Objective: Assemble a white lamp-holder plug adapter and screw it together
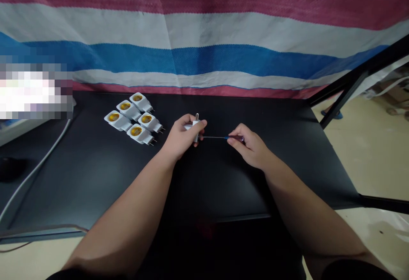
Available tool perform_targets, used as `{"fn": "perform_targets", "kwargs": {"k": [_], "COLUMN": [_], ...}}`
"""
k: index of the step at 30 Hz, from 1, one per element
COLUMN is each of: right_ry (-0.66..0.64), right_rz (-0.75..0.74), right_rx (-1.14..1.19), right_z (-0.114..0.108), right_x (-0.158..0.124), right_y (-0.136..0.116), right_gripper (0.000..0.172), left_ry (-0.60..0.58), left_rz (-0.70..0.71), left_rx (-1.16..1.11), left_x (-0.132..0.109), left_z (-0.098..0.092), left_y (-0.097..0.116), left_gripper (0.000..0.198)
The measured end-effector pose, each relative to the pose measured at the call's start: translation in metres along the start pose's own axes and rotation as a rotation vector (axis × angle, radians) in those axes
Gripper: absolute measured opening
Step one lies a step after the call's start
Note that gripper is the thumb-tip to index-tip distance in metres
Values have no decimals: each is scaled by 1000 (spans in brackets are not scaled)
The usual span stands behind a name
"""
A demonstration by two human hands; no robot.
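My left hand [185, 135] is closed around a white plug-in lamp socket [195, 132], with a metal prong pointing up past the thumb. In my right hand [247, 144] is a screwdriver [214, 137], held by its blue-tipped handle. Its thin shaft lies level and reaches left to the side of the socket, where my fingers hide the tip. To the left of my hands, several similar white lamp sockets [136, 131] lie in two slanted rows, gold-coloured wells facing up and prongs to the right.
The black table [223, 186] carries a white cable [41, 161] and a dark mouse-like object [11, 168] at the left, below a blurred bright area. A striped plastic sheet [204, 58] hangs behind. Black metal frame bars [343, 88] stand at the right, with a person's foot [334, 114] beyond.
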State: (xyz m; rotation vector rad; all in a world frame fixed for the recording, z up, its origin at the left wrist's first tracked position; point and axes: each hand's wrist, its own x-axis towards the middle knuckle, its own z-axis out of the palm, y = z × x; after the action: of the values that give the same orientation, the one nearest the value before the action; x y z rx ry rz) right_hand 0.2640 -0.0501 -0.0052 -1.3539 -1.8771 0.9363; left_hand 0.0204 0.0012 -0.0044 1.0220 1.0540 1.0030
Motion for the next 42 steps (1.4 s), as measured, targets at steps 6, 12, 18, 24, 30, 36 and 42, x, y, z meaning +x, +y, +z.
{"fn": "perform_targets", "kwargs": {"k": [6, 12, 18, 24, 30, 36, 42], "right_ry": [98, -19, -27, 31, 113, -40, -32], "right_rz": [0, 33, 81, 41, 21, -69, -33], "right_rx": [33, 20, 37, -7, -141, -163, -131], "right_z": [7, 7, 7, 6, 1, 3, 5], "right_x": [-1, -12, -6, -5, -3, -5, -4], "right_y": [-6, -5, 2, 4, -1, 0, 4], "right_gripper": [20, 16, 16, 14, 33, 19, 21], "left_ry": [-14, 40, 2, -12, -63, -22, 3], "left_rz": [-11, -45, -89, -79, -30, -3, 10], "left_rx": [37, 60, 28, 44, 69, 90, 166], "left_x": [-3, -5, -4, -4, -6, -3, -1], "left_z": [-2, -3, -6, -6, 1, -1, -6], "left_y": [0, 4, 4, 2, 2, 5, 6], "left_gripper": [35, 34, 36, 35, 34, 31, 30]}}
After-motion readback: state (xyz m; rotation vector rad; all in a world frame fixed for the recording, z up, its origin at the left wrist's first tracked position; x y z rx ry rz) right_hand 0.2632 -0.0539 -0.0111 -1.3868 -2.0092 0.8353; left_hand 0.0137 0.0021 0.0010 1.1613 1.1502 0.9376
